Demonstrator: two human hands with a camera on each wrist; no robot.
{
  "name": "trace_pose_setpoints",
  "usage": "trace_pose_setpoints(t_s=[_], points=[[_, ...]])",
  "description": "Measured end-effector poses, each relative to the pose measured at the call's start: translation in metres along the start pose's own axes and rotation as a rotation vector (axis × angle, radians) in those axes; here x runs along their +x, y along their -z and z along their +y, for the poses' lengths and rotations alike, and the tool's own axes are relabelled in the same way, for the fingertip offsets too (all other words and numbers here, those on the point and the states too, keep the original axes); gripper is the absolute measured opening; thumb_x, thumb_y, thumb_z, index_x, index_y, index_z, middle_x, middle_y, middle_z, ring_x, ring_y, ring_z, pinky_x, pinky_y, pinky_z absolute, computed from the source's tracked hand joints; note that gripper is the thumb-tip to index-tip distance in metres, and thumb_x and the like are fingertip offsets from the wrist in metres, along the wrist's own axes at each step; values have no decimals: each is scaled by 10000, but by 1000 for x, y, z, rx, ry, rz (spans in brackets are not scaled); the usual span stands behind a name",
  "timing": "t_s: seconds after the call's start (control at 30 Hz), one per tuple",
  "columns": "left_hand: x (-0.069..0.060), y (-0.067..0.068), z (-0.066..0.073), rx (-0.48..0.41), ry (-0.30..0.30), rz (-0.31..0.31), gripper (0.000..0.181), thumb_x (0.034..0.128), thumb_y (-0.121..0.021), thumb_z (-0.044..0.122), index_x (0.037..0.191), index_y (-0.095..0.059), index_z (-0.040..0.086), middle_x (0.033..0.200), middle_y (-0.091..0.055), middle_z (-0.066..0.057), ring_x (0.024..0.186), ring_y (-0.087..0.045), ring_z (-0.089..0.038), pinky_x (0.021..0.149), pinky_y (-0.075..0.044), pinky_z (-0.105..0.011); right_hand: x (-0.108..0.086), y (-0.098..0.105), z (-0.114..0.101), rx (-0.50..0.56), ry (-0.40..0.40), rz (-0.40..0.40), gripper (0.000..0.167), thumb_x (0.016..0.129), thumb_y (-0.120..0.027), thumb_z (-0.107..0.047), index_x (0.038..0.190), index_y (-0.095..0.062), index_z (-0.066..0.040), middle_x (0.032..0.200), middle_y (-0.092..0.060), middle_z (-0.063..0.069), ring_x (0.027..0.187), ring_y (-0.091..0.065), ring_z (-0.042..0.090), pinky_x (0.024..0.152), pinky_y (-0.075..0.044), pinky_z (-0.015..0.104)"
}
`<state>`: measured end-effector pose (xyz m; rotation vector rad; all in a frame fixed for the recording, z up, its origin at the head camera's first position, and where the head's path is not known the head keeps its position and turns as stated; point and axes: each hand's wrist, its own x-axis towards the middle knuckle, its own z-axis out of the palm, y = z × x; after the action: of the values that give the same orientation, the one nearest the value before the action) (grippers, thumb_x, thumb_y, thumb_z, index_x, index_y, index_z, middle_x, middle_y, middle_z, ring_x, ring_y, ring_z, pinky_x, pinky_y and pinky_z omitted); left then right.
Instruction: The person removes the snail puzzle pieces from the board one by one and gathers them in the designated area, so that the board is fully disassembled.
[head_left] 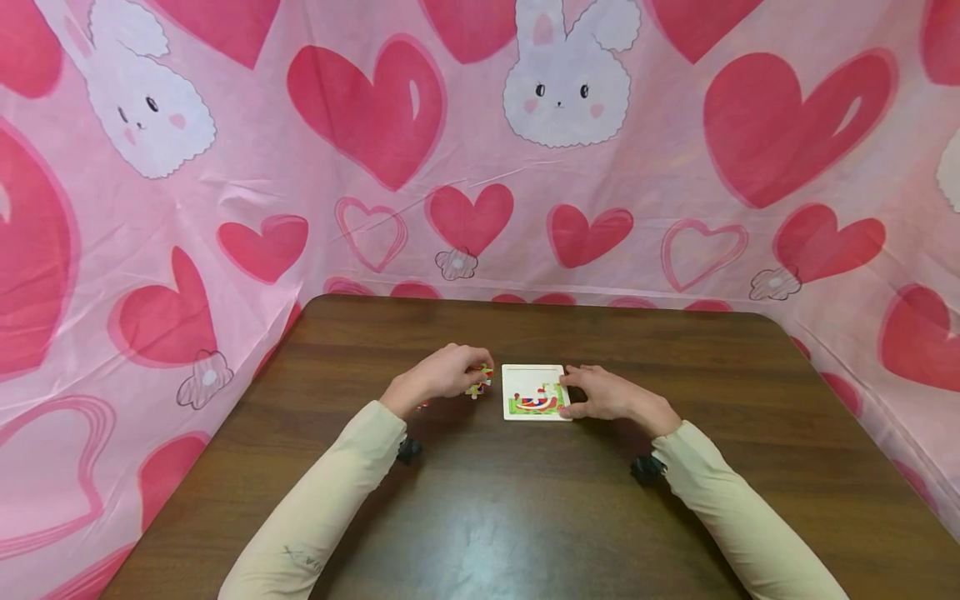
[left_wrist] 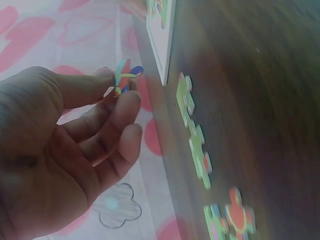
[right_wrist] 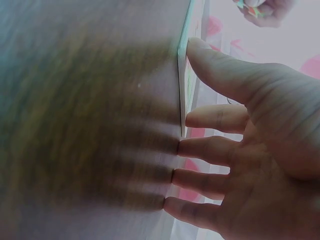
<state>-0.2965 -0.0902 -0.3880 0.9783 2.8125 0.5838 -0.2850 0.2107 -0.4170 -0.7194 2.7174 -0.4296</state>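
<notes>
A white puzzle board (head_left: 533, 379) lies flat on the table, with joined coloured pieces (head_left: 536, 402) along its lower and right part. The left hand (head_left: 448, 372) is raised just left of the board; in the left wrist view this hand (left_wrist: 75, 135) pinches a colourful puzzle piece (left_wrist: 125, 80) between thumb and fingertips. At the board's right edge rests the right hand (head_left: 603, 393). From the right wrist view, the right hand (right_wrist: 250, 125) has its thumb on the board's rim (right_wrist: 182, 90) and its straight fingers spread, tips touching the table.
Several loose pieces lie on the table beneath and beside the left hand, among them a green one (left_wrist: 184, 99), another green one (left_wrist: 199, 154) and an orange-red one (left_wrist: 238, 215). Pink heart-patterned cloth (head_left: 480, 167) hangs behind the brown table (head_left: 480, 500).
</notes>
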Motion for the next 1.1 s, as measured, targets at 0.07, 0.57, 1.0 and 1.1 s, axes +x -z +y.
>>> trace_pose_setpoints(t_s=[0.07, 0.57, 1.0, 1.1], points=[[-4, 2, -4, 6, -7, -4, 197, 956, -584, 120, 1120, -692, 123, 868, -679, 2, 699, -557, -127, 666, -460, -273, 0, 0, 0, 1, 1, 2, 661, 874, -716, -406, 1387, -531, -33, 1543, -341, 258, 1408, -311, 484, 1116, -286, 617], [-27, 3, -27, -25, 81, -89, 163, 890, -721, 202, 973, -626, 99, 725, -658, 58, 590, -541, -66, 618, -454, -248, 0, 0, 0, 11, -4, -3, 654, 881, -709, -401, 1391, -524, -36, 1546, -334, 259, 1416, -293, 485, 1113, -284, 623], [-30, 3, -41, -28, 199, -145, 134, 881, -729, 231, 885, -615, 161, 736, -614, 50, 644, -534, -110, 612, -428, -273, 0, -1, 1, 37, -20, -7, 671, 867, -718, -421, 1394, -527, -53, 1555, -330, 242, 1417, -297, 466, 1112, -283, 630], [-30, 4, -41, -24, 207, -149, 136, 883, -728, 253, 901, -626, 165, 760, -626, 54, 671, -544, -115, 628, -435, -278, 0, -1, 1, 33, -13, -6, 675, 867, -717, -423, 1394, -526, -48, 1552, -334, 246, 1415, -296, 471, 1111, -284, 628]])
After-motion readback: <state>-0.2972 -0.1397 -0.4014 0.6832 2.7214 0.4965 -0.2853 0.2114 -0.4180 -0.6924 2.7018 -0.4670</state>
